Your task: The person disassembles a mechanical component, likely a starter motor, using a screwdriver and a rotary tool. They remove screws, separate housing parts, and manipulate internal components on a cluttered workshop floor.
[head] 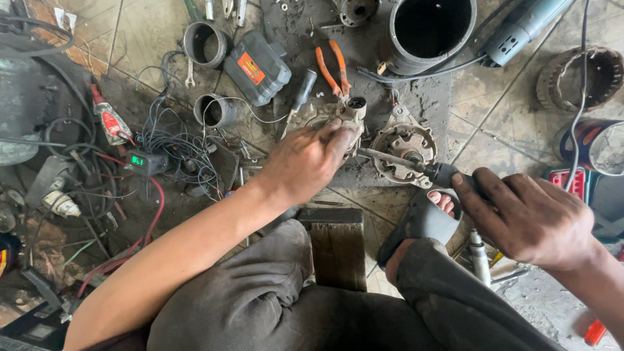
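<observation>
Nearest the camera, at the bottom of the frame, the person's knees in grey trousers [260, 292] flank a dark wooden block [338, 250], and a sandalled foot [432, 211] shows just right of it. At lower right the right hand [530, 218] is closed round the dark handle of a screwdriver [400, 161], whose shaft slants up and left to the hub of a round alternator housing [406, 146] lying on the grimy floor [422, 97]. Left of that, at the frame's centre, the left hand [309, 159] lies palm down with fingers curled over a second alternator part [348, 114], touching it; whether it grips it cannot be told.

Just beyond the hands lie orange-handled pliers [331, 65] and another black-handled screwdriver [299, 97]. Further left sit two short metal sleeves [218, 110], a dark battery pack with an orange label [257, 68] and a tangle of wires [175, 146] around a small meter with a green display [143, 161]. Along the top edge stands a large black cylinder [432, 29], with an angle grinder [520, 26] to its right and a stator ring [582, 78] at the upper right.
</observation>
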